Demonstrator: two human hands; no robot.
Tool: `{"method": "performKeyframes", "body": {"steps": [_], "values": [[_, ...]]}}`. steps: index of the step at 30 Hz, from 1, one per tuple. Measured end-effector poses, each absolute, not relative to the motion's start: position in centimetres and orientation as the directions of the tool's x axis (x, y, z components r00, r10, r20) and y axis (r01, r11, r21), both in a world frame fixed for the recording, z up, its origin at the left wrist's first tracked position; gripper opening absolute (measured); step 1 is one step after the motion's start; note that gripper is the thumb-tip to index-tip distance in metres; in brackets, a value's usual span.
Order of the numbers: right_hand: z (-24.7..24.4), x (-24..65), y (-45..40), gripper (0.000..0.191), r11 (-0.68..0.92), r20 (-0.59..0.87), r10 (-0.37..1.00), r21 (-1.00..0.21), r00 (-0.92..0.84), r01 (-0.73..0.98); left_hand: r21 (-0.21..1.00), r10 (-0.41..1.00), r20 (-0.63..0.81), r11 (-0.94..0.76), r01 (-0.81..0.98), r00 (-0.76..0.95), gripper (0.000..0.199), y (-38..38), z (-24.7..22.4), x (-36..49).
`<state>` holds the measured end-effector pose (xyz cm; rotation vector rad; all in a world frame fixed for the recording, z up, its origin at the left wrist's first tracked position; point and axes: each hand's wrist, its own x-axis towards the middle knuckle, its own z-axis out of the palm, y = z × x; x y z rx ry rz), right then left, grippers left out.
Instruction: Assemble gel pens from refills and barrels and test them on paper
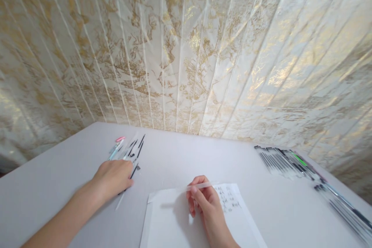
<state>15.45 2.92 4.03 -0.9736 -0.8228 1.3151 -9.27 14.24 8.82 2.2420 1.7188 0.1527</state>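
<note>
My right hand (206,205) is above a sheet of white paper (162,217) with dark handwriting at its upper right. Thumb and fingers pinch a thin translucent stick (203,186), which lies nearly level. On the left, my left hand (116,174) rests palm down over a loose group of pens (139,149), some black, some clear. Its fingers are mostly hidden, so whether they grip a pen cannot be made out. A clear, slim piece (119,201) sticks out below that hand.
A pink-tipped, pale blue pen (116,149) lies at the left group's far side. Rows of dark and clear pens (279,161) spread along the right side of the white table (180,155), one with a bright green part. Behind hangs a gold-patterned curtain (174,46).
</note>
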Motion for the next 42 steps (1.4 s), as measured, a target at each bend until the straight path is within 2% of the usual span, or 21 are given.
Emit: {"method": "performKeyframes", "body": {"steps": [3, 6, 11, 17, 19, 20, 23, 25, 29, 34, 42], "values": [[3.9, 15.6, 3.0, 0.028, -0.003, -0.034, 0.997, -0.927, 0.075, -0.375, 0.166, 0.966, -0.136, -0.194, 0.967, 0.218, 0.012, 14.3, 9.1, -9.1], [4.1, 15.6, 3.0, 0.026, -0.009, -0.039, 0.997, -0.927, 0.073, -0.374, 0.11, 0.963, -0.187, -0.177, 0.978, 0.195, 0.01, 14.2, 9.7, -8.8], [4.4, 15.4, 2.8, 0.028, 0.0, -0.025, 0.998, -0.932, 0.064, -0.362, 0.105, 0.964, -0.208, -0.149, 0.983, 0.168, 0.008, 13.4, 10.5, -8.0], [3.8, 15.4, 2.9, 0.029, 0.013, -0.024, 0.996, -0.92, 0.091, -0.392, 0.109, 0.979, -0.127, -0.143, 0.984, 0.157, 0.011, 12.7, 11.0, -7.6], [3.9, 15.5, 3.0, 0.031, 0.002, -0.063, 0.989, -0.896, 0.132, -0.443, 0.144, 0.976, -0.086, -0.187, 0.972, 0.2, 0.014, 12.0, 11.5, -7.2], [4.0, 15.5, 3.0, 0.031, -0.001, -0.08, 0.986, -0.882, 0.148, -0.472, 0.201, 0.965, -0.082, -0.229, 0.952, 0.25, 0.015, 11.5, 11.7, -6.9], [4.3, 15.7, 3.1, 0.03, 0.006, -0.101, 0.98, -0.846, 0.171, -0.534, 0.468, 0.874, -0.194, -0.317, 0.825, 0.445, 0.012, 9.5, 12.2, -5.5], [4.3, 15.7, 3.1, 0.03, 0.011, -0.1, 0.981, -0.831, 0.168, -0.556, 0.57, 0.8, -0.243, -0.34, 0.748, 0.549, 0.01, 8.3, 12.2, -4.7], [4.0, 15.8, 3.2, 0.029, 0.025, -0.098, 0.979, -0.816, 0.181, -0.577, 0.553, 0.766, -0.182, -0.439, 0.708, 0.617, 0.01, 7.7, 11.6, -4.1], [4.1, 15.8, 3.3, 0.027, 0.031, -0.114, 0.971, -0.811, 0.21, -0.584, 0.512, 0.771, -0.189, -0.451, 0.731, 0.608, 0.009, 8.1, 11.2, -4.4], [4.2, 15.8, 3.1, 0.027, 0.015, -0.119, 0.971, -0.834, 0.206, -0.552, 0.531, 0.769, -0.175, -0.452, 0.717, 0.615, 0.01, 7.9, 11.7, -4.4]]}}
